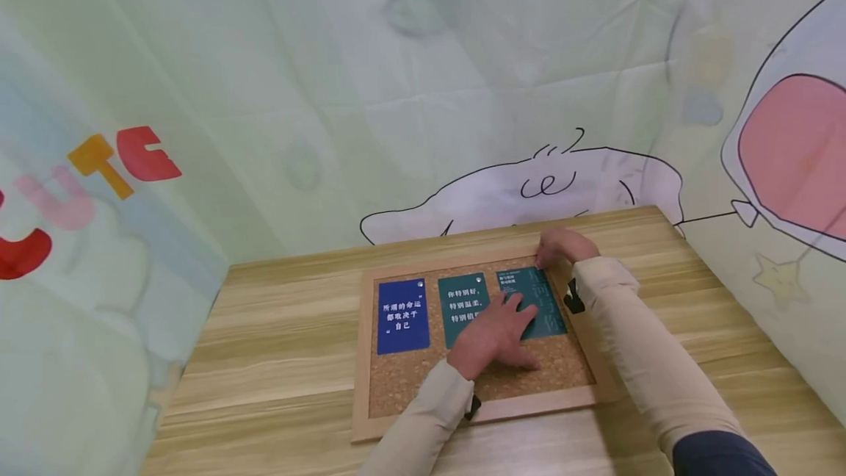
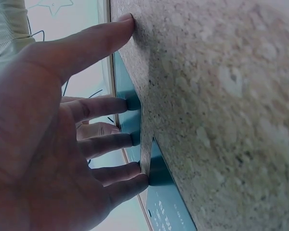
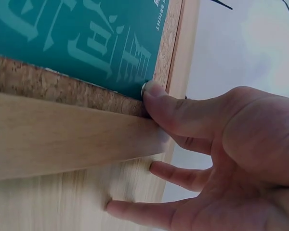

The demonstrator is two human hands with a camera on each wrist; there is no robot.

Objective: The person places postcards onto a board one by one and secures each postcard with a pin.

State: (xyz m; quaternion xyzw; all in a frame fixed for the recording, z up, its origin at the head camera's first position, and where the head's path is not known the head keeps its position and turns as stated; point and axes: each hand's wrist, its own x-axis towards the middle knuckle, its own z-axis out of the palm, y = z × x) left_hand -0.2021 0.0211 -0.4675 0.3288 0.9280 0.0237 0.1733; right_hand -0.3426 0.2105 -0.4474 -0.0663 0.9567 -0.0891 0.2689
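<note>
Three printed cards lie on a wood-framed cork board (image 1: 423,388): a blue card (image 1: 403,314), a middle green card (image 1: 461,292) and a right-hand green card (image 1: 548,314). My left hand (image 1: 496,333) spreads over the two green ones. In the left wrist view its fingertips touch the cards, while the thumb (image 2: 94,45) reaches over bare cork. At the right card's upper right corner, my right hand (image 1: 565,244) presses with its thumb (image 3: 168,110). A silvery rim, apparently a thumbtack (image 3: 144,89), shows under that thumb. The other right fingers extend past the frame's corner.
Round white tacks (image 1: 420,284) sit at the upper right corners of the blue and middle cards. The board lies on a wood-grain table (image 1: 284,344). Behind and beside the table hangs a printed cloth (image 1: 317,131) with cartoon figures.
</note>
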